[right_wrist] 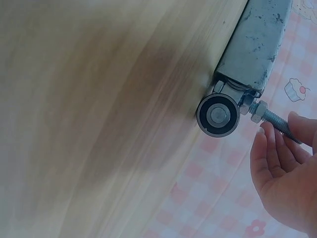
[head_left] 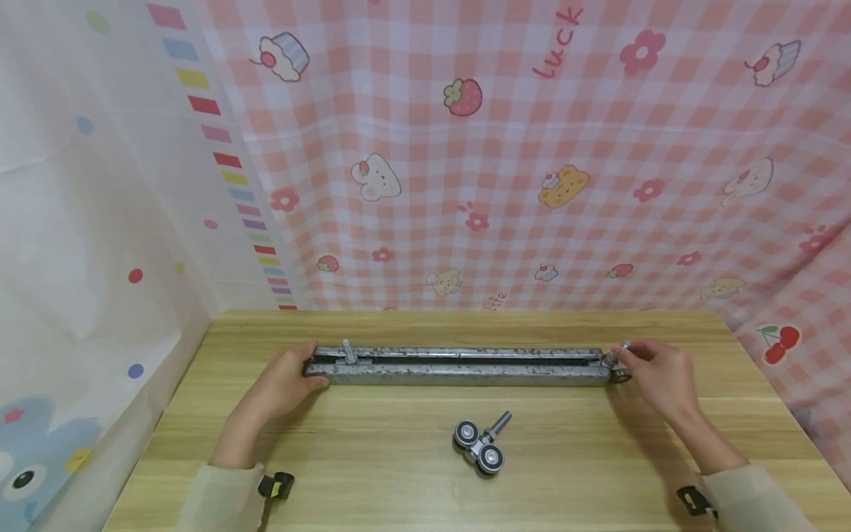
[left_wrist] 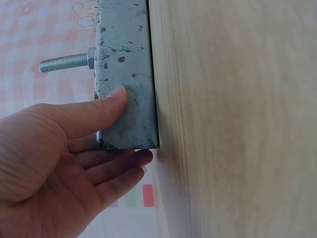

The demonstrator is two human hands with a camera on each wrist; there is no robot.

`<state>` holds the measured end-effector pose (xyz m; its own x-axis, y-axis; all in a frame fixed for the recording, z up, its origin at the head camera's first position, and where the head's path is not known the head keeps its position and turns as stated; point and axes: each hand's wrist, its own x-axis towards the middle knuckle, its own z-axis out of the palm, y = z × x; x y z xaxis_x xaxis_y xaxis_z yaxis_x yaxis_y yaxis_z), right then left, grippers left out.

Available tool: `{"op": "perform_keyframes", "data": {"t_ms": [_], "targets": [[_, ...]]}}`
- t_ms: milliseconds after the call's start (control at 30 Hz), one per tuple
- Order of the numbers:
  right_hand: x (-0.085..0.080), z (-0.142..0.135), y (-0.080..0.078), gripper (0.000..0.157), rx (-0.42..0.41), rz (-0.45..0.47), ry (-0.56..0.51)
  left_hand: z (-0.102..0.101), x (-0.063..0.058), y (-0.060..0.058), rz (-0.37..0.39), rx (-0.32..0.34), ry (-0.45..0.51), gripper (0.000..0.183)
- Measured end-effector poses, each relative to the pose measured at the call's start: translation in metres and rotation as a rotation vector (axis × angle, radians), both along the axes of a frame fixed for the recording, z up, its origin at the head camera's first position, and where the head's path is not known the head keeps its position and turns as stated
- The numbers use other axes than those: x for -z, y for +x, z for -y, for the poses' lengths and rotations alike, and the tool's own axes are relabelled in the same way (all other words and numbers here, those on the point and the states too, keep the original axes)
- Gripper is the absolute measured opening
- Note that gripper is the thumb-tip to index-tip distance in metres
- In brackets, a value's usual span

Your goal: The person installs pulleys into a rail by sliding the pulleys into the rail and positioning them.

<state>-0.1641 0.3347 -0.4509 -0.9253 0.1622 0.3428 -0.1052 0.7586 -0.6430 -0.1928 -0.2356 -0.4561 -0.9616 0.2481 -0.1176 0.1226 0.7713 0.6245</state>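
A worn grey metal channel rail (head_left: pixel 459 375) lies across the table, its slot facing up. My left hand (head_left: pixel 287 378) holds the rail's left end, thumb on the front wall (left_wrist: pixel 126 114) and the other fingers around the far side and end. Near that end a threaded bolt (head_left: pixel 347 350) with a nut stands up out of the slot. At the right end my right hand (head_left: pixel 658 373) pinches the bolt (right_wrist: pixel 277 122) of a roller trolley. One trolley wheel (right_wrist: pixel 218 115) shows outside the rail's mouth; its other wheels are hidden or partly inside.
Another roller trolley (head_left: pixel 479 447) lies on the wooden table (head_left: pixel 372 451) in front of the rail, its bolt pointing to the back right. A pink checked curtain (head_left: pixel 425 222) hangs behind the table, and a white printed cloth (head_left: pixel 153 214) hangs at the left.
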Motion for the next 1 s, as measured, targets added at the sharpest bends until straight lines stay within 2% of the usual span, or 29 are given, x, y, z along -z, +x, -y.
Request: {"op": "perform_keyframes", "data": {"t_ms": [367,1000], "targets": [[-0.0007,0.0023,-0.0007,0.021,-0.005,-0.011,-0.011,0.0004,0.0001,-0.001,0.008,-0.005,-0.011,0.075],[0.002,0.0016,-0.0014,0.022,-0.01,-0.024,-0.007,0.0013,0.0008,-0.0011,-0.02,0.007,-0.011,0.074]]}}
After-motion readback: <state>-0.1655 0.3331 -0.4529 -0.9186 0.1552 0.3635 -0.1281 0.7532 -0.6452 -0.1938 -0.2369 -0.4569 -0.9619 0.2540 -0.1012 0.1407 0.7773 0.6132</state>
